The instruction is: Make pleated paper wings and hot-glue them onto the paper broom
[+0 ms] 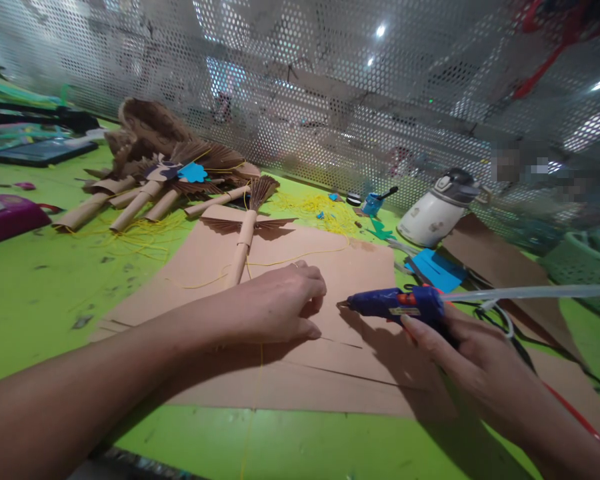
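Observation:
A blue glue gun (pixel 397 304) with a clear glue stick sticking out behind is held in my right hand (pixel 485 360), its nozzle pointing left. My left hand (pixel 280 300) is over the brown card sheet (pixel 350 380), fingers curled with the thumb below them; whether something small is between them is hidden. Just behind my left hand lies a rolled brown paper tube figure (pixel 246 237) with pleated paper wings and a pleated top. A thin yellow thread (pixel 305 255) runs from the figure across the sheet.
Similar paper figures (pixel 150 190) are piled at the back left, near a phone (pixel 43 152). Yellow threads (pixel 330 212), a blue paint pot (pixel 373 204), a white bottle (pixel 433 210), blue paper (pixel 437 269) and a green basket (pixel 580 267) stand or lie toward the right. Perforated metal mesh (pixel 300 100) borders the green table (pixel 25 300).

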Action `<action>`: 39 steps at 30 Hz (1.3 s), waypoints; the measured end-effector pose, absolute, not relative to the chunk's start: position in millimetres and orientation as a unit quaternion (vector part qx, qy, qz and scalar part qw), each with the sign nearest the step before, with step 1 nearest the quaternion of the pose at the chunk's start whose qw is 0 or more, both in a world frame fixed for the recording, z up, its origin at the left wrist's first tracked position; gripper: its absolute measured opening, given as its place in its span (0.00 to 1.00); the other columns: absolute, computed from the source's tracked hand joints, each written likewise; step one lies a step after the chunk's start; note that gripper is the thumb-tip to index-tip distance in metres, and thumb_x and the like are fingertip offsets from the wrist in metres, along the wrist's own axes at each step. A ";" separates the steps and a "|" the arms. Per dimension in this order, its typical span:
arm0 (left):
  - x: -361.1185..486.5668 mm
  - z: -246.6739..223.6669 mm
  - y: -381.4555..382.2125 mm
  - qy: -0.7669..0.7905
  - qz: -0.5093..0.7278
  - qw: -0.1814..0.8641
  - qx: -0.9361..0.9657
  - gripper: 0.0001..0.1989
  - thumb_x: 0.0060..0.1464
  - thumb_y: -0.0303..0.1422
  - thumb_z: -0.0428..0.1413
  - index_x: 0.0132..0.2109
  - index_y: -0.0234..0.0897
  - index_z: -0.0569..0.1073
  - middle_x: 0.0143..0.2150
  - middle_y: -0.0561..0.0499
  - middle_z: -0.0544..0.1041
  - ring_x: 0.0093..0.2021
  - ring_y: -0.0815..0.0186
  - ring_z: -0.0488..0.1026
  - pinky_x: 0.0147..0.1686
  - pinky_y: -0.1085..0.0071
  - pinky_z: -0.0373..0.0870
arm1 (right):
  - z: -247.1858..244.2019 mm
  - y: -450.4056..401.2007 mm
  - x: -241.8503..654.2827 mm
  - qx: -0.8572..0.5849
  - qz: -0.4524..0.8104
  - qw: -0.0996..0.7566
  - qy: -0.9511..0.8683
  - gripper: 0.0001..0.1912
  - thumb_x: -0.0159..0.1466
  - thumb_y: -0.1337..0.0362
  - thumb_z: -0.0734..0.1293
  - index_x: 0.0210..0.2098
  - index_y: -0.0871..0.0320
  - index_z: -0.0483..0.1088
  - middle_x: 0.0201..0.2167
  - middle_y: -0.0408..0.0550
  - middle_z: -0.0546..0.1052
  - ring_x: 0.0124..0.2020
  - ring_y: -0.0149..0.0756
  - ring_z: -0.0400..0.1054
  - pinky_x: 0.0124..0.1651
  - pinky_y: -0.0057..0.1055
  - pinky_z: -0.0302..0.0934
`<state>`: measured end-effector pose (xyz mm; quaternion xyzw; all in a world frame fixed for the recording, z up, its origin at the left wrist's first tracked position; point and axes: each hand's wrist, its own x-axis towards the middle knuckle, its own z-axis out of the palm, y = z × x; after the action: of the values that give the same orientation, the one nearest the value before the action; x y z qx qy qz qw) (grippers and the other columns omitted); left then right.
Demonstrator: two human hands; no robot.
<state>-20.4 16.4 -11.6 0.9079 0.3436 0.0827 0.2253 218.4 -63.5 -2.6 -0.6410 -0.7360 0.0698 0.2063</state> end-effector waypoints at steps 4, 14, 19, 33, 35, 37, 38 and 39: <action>-20.2 -9.1 17.1 0.337 0.075 0.228 0.911 0.08 0.46 0.33 0.57 0.35 0.37 0.68 0.40 0.50 0.70 0.40 0.63 0.65 0.34 0.69 0.58 | -3.9 -63.1 219.9 -0.638 0.071 0.204 -0.739 0.19 0.61 0.51 0.58 0.39 0.53 0.75 0.28 0.45 0.79 0.27 0.40 0.73 0.28 0.30 0.67; -20.1 -9.1 18.1 0.328 0.078 0.229 0.913 0.07 0.46 0.33 0.57 0.30 0.36 0.66 0.39 0.50 0.69 0.40 0.64 0.64 0.32 0.70 0.58 | -3.2 -68.0 216.7 -0.648 0.088 0.214 -0.725 0.20 0.60 0.49 0.58 0.35 0.55 0.76 0.24 0.44 0.78 0.23 0.36 0.70 0.25 0.27 0.65; -19.5 -10.8 16.6 0.343 0.086 0.221 0.909 0.07 0.46 0.33 0.58 0.32 0.37 0.67 0.40 0.51 0.70 0.40 0.64 0.64 0.33 0.70 0.57 | -2.0 -69.4 214.8 -0.659 0.076 0.210 -0.718 0.20 0.60 0.49 0.59 0.31 0.55 0.75 0.24 0.44 0.77 0.23 0.36 0.70 0.24 0.27 0.64; -19.0 -8.6 16.6 0.338 0.078 0.219 0.912 0.07 0.46 0.33 0.57 0.32 0.36 0.67 0.38 0.51 0.70 0.38 0.64 0.64 0.31 0.71 0.56 | -6.4 -61.6 220.2 -0.630 0.091 0.213 -0.741 0.18 0.61 0.52 0.58 0.40 0.54 0.74 0.30 0.46 0.80 0.29 0.39 0.74 0.30 0.29 0.68; -19.1 -8.2 16.9 0.335 0.077 0.219 0.913 0.07 0.46 0.33 0.57 0.31 0.36 0.67 0.39 0.50 0.70 0.39 0.64 0.64 0.31 0.71 0.56 | -6.7 -61.4 220.9 -0.630 0.085 0.219 -0.740 0.19 0.61 0.52 0.58 0.41 0.54 0.74 0.33 0.46 0.80 0.32 0.40 0.74 0.31 0.29 0.69; -19.3 -8.4 17.1 0.336 0.077 0.218 0.913 0.07 0.46 0.33 0.57 0.32 0.36 0.67 0.38 0.51 0.70 0.39 0.64 0.64 0.31 0.71 0.56 | -7.3 -61.1 222.1 -0.630 0.079 0.219 -0.741 0.19 0.61 0.52 0.58 0.40 0.55 0.74 0.32 0.47 0.80 0.31 0.40 0.74 0.32 0.29 0.69; -19.4 -8.7 17.1 0.337 0.077 0.218 0.913 0.07 0.46 0.33 0.57 0.33 0.36 0.68 0.38 0.51 0.70 0.38 0.64 0.64 0.31 0.71 0.56 | -7.6 -61.0 222.7 -0.631 0.078 0.218 -0.741 0.19 0.61 0.51 0.58 0.39 0.55 0.75 0.31 0.47 0.79 0.30 0.40 0.74 0.31 0.30 0.69; -19.4 -9.2 17.1 0.337 0.078 0.216 0.913 0.07 0.46 0.33 0.57 0.33 0.36 0.68 0.38 0.51 0.70 0.38 0.65 0.64 0.31 0.71 0.56 | -7.8 -60.9 223.2 -0.633 0.077 0.218 -0.739 0.19 0.61 0.51 0.59 0.39 0.56 0.75 0.30 0.47 0.79 0.29 0.39 0.73 0.31 0.30 0.69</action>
<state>-19.4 17.1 -9.2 0.9131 0.3370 0.0776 0.2161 223.2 -60.9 -7.8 -0.6327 -0.7392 0.0768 0.2175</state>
